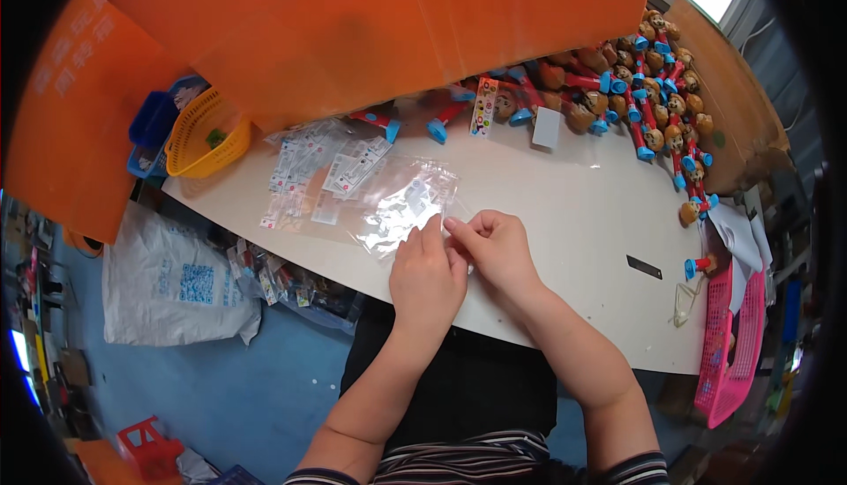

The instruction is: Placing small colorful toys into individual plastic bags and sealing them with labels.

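A clear plastic bag (408,211) lies flat near the front of the pale desk (600,255), its film bright with glare, and both bare hands meet at its near right edge. The right hand (494,245) has its thumb and forefinger pinched together on that edge, the other fingers curled in. The left hand (430,278) reaches over the near corner with fingers stretched forward and close together; its fingertips overlap the film, so whether it grips the bag I cannot tell. Just beyond the bag, to its left, lie printed clear packets (304,163), some overlapping. Toward the back right, red-and-blue figures with brown heads (653,105) are heaped up, with a colourful sticker sheet (482,119) and a white card (546,128) in front. A dark flat blade (644,266) lies on the right, near a pink basket (750,335) at the desk's end.
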{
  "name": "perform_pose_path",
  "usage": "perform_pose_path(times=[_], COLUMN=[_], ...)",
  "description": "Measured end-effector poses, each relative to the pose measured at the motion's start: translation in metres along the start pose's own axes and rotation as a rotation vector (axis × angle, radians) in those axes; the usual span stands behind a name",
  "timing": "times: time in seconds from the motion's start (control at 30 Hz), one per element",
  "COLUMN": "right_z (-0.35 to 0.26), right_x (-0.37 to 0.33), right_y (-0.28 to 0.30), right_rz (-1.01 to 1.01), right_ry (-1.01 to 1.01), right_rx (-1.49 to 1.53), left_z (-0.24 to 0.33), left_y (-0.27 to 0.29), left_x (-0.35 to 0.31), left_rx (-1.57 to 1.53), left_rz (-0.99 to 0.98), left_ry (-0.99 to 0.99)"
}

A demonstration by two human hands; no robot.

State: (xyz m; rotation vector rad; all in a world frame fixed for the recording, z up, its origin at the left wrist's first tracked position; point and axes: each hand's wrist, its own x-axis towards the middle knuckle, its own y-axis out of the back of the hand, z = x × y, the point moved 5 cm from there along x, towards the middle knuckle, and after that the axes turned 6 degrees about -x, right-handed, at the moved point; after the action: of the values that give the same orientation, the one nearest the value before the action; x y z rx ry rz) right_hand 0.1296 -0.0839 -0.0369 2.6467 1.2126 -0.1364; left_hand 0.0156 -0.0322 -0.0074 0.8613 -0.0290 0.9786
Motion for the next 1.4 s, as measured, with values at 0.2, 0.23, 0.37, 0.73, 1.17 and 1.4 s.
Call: perform_pose_path(times=[0.2, 0.23, 0.37, 0.73, 1.17, 1.4], right_z=[-0.007, -0.009, -0.033, 0.018, 0.011, -0.021], right_x=[-0.004, -0.007, 0.027, 0.079, -0.011, -0.096], right_y=[0.009, 0.013, 0.123, 0.325, 0.289, 0.195], right_rz=[-0.086, -0.155, 0.286, 1.006, 0.634, 0.091], right_ry=[-0.087, -0.177, 0.015, 0.17, 0.008, -0.004], right_rx=[0.041, 0.107, -0.348, -1.286, -1.17, 0.073], left_z=[-0.005, -0.007, -0.013, 0.0, 0.004, -0.001], left_y=[-0.007, -0.002, 0.004, -0.015, -0.008, -0.006], left_x=[0.005, 0.004, -0.002, -0.015, -0.016, -0.016], left_rx=[0.077, 0.026, -0.026, -0.047, -0.042, -0.057], left_rz=[0.03, 0.085, 0.074, 0.049, 0.071, 0.049], left_ry=[0.053, 0.034, -0.094, -0.239, -0.259, -0.155])
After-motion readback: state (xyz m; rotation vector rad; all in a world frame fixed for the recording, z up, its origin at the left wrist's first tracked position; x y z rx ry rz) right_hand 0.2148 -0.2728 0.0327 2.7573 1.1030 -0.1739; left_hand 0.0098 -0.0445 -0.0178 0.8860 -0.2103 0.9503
